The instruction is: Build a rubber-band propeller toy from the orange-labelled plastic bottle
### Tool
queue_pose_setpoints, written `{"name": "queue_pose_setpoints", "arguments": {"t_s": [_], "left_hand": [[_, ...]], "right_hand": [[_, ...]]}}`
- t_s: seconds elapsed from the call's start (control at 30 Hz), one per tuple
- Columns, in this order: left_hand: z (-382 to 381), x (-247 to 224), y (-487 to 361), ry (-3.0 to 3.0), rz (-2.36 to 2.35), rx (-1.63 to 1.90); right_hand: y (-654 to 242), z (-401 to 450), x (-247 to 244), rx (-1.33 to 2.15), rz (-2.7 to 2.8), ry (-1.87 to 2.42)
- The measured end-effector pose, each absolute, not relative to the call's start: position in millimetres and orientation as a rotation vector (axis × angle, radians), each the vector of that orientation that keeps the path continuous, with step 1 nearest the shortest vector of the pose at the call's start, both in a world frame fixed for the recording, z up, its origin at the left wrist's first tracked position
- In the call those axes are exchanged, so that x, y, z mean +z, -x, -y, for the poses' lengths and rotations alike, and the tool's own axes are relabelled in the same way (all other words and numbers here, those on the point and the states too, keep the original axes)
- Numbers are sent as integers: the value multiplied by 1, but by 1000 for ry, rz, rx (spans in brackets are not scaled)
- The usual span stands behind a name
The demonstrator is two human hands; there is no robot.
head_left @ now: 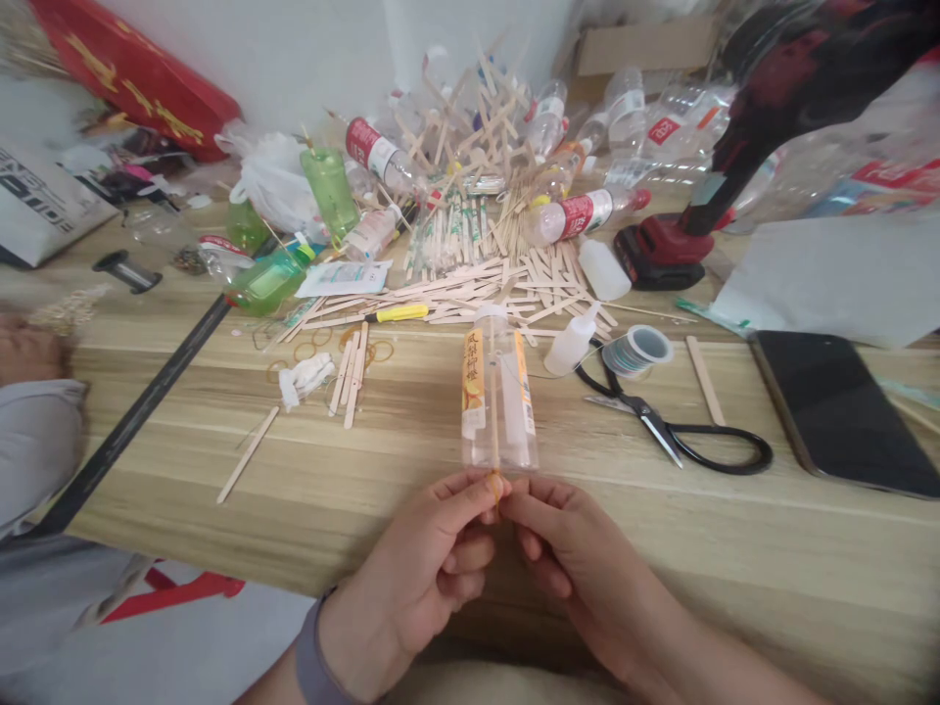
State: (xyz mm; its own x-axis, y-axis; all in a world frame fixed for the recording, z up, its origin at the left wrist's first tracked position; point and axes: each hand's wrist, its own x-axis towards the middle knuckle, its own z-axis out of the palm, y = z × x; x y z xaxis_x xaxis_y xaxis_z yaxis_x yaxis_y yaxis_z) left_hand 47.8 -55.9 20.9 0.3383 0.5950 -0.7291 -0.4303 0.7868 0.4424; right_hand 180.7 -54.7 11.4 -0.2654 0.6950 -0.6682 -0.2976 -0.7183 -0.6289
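Note:
A clear plastic bottle (518,406) with an orange-and-white label lies on the table, its base facing me. A thin wooden stick (494,416) runs lengthwise along it and sticks out past the base. Around the stick's near end is a yellow-brown rubber band (497,487). My left hand (433,548) is closed there, thumb and forefinger pinching the band against the stick. Right beside it, my right hand (580,548) is closed too, fingertips pinched at the same band. Fingertips partly hide the band.
To the right lie black-handled scissors (661,421), a wire spool (637,351), a white dropper bottle (573,341) and a phone (844,411). Behind are heaped craft sticks (470,294), a yellow-handled screwdriver (400,313) and a cordless drill (680,245). Another person's arm (36,431) rests at left.

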Motion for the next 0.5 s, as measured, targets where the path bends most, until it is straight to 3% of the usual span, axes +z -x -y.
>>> {"name": "queue_pose_setpoints", "arguments": {"t_s": [0.23,0.5], "left_hand": [[56,23,-47,-152,-955,645],[57,23,-46,-35,-1008,642]], "right_hand": [[-176,64,9,1992,386,1273],[-191,70,11,2206,-35,884]]}}
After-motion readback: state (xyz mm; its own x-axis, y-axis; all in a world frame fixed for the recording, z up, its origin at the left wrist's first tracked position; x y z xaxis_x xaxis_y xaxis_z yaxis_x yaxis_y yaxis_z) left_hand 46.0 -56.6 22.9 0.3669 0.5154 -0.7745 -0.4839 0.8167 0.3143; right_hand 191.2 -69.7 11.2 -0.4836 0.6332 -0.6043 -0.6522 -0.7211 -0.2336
